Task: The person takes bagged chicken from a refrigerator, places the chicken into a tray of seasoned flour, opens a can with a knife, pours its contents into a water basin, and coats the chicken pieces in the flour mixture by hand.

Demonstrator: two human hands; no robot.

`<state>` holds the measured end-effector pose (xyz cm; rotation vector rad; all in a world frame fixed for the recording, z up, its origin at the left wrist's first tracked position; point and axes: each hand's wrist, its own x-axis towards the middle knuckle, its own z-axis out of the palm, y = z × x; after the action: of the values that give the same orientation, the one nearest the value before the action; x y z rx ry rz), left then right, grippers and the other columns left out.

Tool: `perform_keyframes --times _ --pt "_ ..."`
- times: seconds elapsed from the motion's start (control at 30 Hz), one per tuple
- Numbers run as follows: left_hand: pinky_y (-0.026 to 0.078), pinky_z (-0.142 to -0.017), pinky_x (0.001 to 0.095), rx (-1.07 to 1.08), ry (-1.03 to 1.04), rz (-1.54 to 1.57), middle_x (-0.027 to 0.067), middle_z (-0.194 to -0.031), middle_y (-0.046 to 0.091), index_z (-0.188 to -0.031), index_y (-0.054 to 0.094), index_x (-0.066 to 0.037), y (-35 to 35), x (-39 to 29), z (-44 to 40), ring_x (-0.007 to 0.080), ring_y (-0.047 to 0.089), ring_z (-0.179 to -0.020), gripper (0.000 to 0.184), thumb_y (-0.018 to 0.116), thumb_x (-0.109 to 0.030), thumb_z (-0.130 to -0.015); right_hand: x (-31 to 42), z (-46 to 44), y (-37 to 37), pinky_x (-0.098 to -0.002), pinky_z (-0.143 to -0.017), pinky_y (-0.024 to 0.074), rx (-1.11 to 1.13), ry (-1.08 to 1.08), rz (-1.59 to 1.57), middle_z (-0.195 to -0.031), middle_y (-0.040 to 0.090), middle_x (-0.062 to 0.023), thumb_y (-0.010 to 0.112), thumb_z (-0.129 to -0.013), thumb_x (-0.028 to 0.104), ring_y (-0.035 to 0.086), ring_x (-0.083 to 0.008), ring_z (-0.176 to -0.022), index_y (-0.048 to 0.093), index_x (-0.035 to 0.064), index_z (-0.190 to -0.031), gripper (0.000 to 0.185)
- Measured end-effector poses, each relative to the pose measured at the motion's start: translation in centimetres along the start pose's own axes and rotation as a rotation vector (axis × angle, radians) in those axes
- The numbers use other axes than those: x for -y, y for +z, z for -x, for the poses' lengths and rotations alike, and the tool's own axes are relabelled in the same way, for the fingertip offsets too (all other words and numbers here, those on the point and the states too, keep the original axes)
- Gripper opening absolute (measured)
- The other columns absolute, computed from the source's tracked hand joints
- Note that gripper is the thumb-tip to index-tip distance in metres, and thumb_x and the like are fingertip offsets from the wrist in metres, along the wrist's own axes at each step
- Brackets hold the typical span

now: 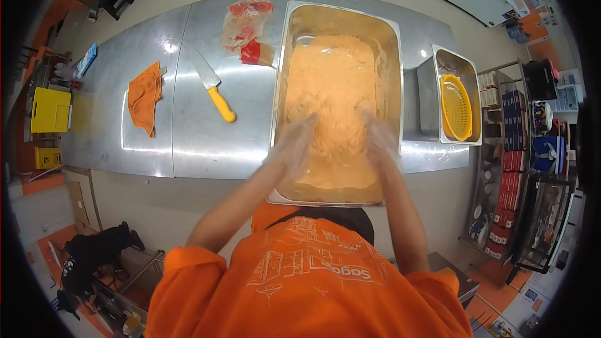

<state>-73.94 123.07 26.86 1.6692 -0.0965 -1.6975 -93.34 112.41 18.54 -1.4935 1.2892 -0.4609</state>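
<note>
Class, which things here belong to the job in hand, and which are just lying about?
In the job: left hand, right hand, large metal tray, orange mix.

Apparently lying about: knife, orange cloth, crumpled plastic bag, smaller metal pan, yellow basket inside it.

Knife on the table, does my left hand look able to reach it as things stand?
Probably yes: its yellow handle points your way, and only the side of the pan and bare table separate it from your left hand.
</note>
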Motion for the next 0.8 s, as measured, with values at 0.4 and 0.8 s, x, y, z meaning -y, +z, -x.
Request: perform_keyframes --times 0.4,0.8 --pt "0.038 -0.108 0.0477 -0.282 0.300 -0.508 0.0295 -0.133 0.055 -0.131 0.055 0.003 -0.6 -0.2 -11.5 0.0419 0.050 -0.129 0.064 0.030 -0.049 -0.102 -6.5 -12.5 3.7 -0.0355 -0.078 0.0534 0.064 -0.945 1.011 -0.090 0.067 -0.0088 0.047 -0.099 0.031 0.066 -0.0252 -0.076 0.058 0.0010 -0.125 0.041" --pt "0.052 -0.080 0.0490 -0.463 0.995 -1.522 0.0257 -0.101 0.068 -0.105 0.069 -0.002 -1.3 -1.9 -18.6 0.0382 0.067 -0.088 0.036 0.046 -0.027 -0.094 -2.5 -19.1 7.1 -0.0396 -0.078 0.0517 0.408 -0.792 1.340 -0.097 0.071 -0.0178 0.046 -0.099 0.032 0.064 -0.0340 -0.082 0.060 0.0035 -0.119 0.038"
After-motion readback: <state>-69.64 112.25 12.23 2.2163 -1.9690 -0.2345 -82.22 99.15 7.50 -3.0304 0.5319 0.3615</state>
